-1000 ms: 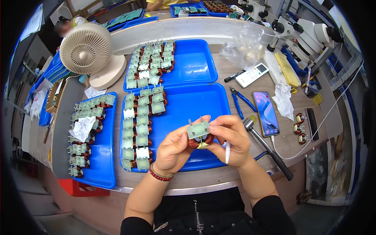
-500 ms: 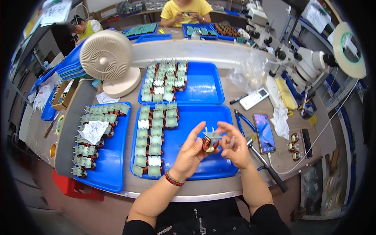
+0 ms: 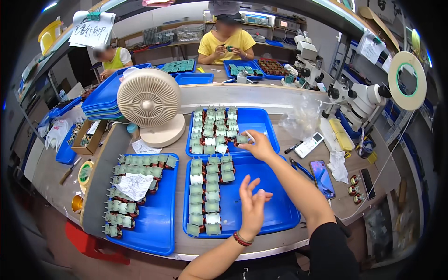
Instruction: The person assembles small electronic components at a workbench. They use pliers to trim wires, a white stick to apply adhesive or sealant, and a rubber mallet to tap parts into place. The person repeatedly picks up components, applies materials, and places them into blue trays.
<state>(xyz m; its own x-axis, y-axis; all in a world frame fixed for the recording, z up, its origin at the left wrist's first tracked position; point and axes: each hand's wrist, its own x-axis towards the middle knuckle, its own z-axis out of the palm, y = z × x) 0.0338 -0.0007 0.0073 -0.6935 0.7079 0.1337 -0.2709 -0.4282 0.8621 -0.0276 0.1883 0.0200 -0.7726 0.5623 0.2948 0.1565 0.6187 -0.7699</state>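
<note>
My right hand [image 3: 260,147] reaches over the far blue tray [image 3: 258,123]. Its fingertips are closed on a copper-wound coil with a pale green plate [image 3: 241,139], beside the rows of similar coils [image 3: 209,130] there. Over the near blue tray [image 3: 273,205] my left hand [image 3: 253,207] hovers with fingers apart, holding nothing. Two long columns and a short one of plate-topped coils [image 3: 212,196] fill that tray's left part. In the left blue tray [image 3: 156,228] lie more coils [image 3: 122,207], with a crumpled written paper [image 3: 134,185] on top.
A beige fan [image 3: 148,105] stands behind the trays at left. To the right lie pliers [image 3: 302,169], a phone [image 3: 322,179], a white remote-like device [image 3: 309,145], a plastic bag [image 3: 301,116] and three loose coils [image 3: 355,190]. A microscope [image 3: 359,100] stands farther right. Two other people sit beyond the partition.
The coil has gone from my left hand to my right, which has moved forward to the far tray. My left hand has opened and come lower. The head view has tilted up.
</note>
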